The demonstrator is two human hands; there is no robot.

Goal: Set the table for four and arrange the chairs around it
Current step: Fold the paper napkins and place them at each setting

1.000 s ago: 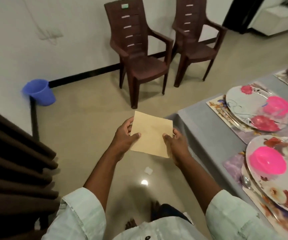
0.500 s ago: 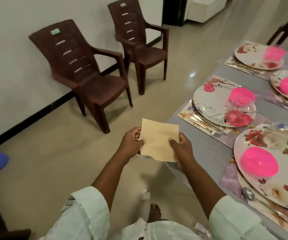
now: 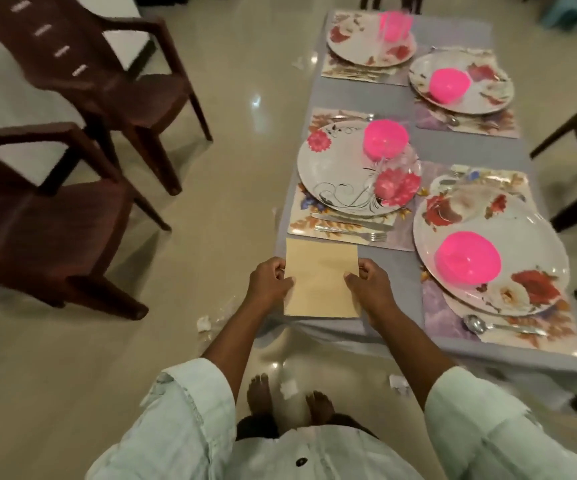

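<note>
- Tan paper, a square napkin (image 3: 320, 278), is held flat by both our hands at about 6 o'clock of the bench (image 3: 401, 271), over its near left corner and just this side of the nearest left placemat (image 3: 301, 223).
- Our left hand (image 3: 268, 282) has its grip closed on the napkin's left edge, thumb on top; our right hand (image 3: 370, 284) pinches the right edge the same way.
- The bench wears a grey cloth and carries four floral placemats, each with a plate.
- At 9 o'clock, a white plate (image 3: 335, 174) with a pink flower holds a pink bowl (image 3: 386, 138); what looks like clear glass stands blurred beside it, and we cannot tell what is in the bowl. A knife and a fork (image 3: 353, 234) lie on the mat between this plate and the napkin.
- At 4 o'clock, a large floral plate (image 3: 529, 244) holds a second pink bowl (image 3: 467, 259), which looks empty; a spoon (image 3: 488, 327) lies on the mat near it.
- At 1 o'clock, a third plate (image 3: 488, 81) holds another pink bowl (image 3: 450, 84).
- At 11 o'clock, the far plate (image 3: 356, 46) carries a pink vessel (image 3: 394, 27), too blurred to name.
- Two brown plastic chairs (image 3: 48, 216) stand on the floor well apart from the bench, to its left.
</note>
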